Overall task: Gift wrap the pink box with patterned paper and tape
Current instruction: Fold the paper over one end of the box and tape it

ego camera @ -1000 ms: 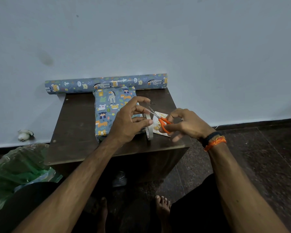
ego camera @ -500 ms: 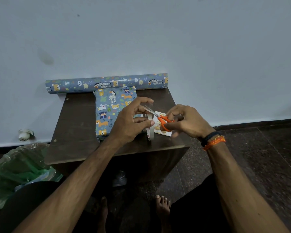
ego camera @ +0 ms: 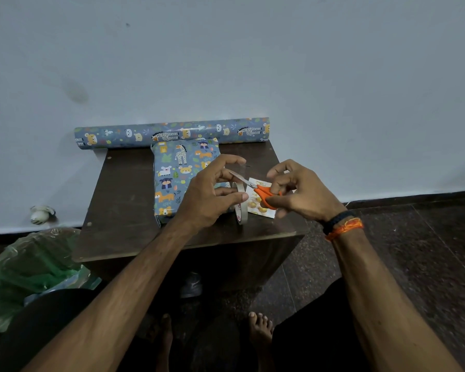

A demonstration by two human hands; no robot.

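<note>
1. Box (ego camera: 183, 178), flat rectangular, fully covered in glossy blue-grey animal-print paper, lies on the dark wood table (ego camera: 124, 200); no pink showing from my view.
2. Long axis of it runs from near the front edge away toward the wall, far end touching or just short of the paper roll (ego camera: 169, 132); I cannot tell which.
3. Paper roll is a long cylinder, same print, lying crosswise against the wall at the table's back edge, left end overhanging the table.
4. Tape roll (ego camera: 240, 204) is a thin off-white ring, standing on edge just right of the box's near end.
5. My left hand (ego camera: 210, 196) has fingers curled, pinching a clear strip of tape (ego camera: 239, 169) pulled up from the roll, index finger on top.
6. My right hand (ego camera: 298, 191) grips orange-handled scissors (ego camera: 261, 193), metal blades pointing left at the strip; blades look only slightly parted.
7. Small white card (ego camera: 258, 205) with gold dots lies flat under the scissors.
8. Left hand blocks the box's near right corner.
9. Crinkly green plastic bag (ego camera: 30, 267) on the floor at left; dark speckled stone floor (ego camera: 414, 251); plain pale wall (ego camera: 253, 63) behind.
</note>
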